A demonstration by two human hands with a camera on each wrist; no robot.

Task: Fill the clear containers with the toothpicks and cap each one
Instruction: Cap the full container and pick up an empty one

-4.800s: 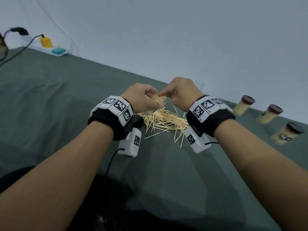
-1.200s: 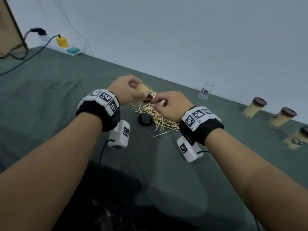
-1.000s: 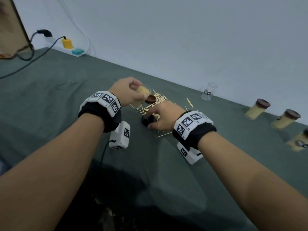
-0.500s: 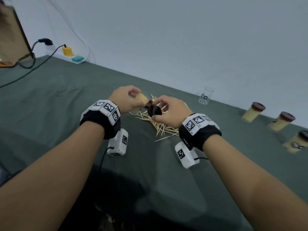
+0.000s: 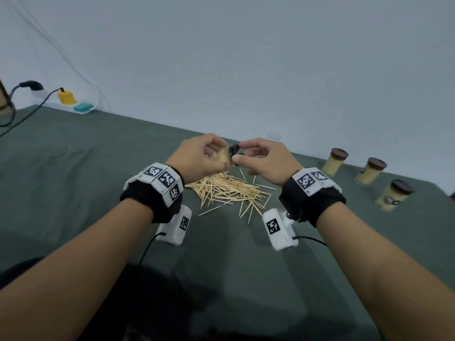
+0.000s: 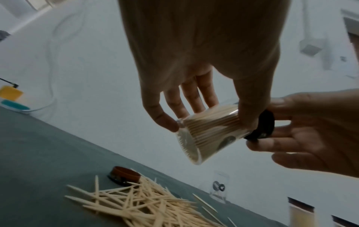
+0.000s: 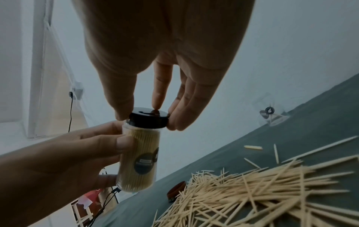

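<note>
My left hand (image 5: 211, 153) grips a clear container (image 6: 209, 133) packed with toothpicks, held tilted above the table with its mouth toward my right hand. My right hand (image 5: 240, 151) pinches a black cap (image 7: 148, 117) between thumb and fingers and holds it on the container's (image 7: 139, 156) mouth. Whether the cap is fully seated I cannot tell. A loose toothpick pile (image 5: 229, 190) lies on the green cloth below both hands. A brown cap (image 6: 124, 175) lies at the pile's far edge. An empty clear container (image 7: 272, 113) stands near the wall.
Three filled, brown-capped containers (image 5: 334, 161) (image 5: 370, 169) (image 5: 394, 195) stand in a row at the right by the wall. A power strip with plugs (image 5: 73, 105) and cables lies at the far left corner. Green cloth (image 5: 73, 180) covers the table.
My right hand took the black cap off the table beside the pile and brought it up to the container's mouth. My left hand kept hold of the filled container and raised it slightly.
</note>
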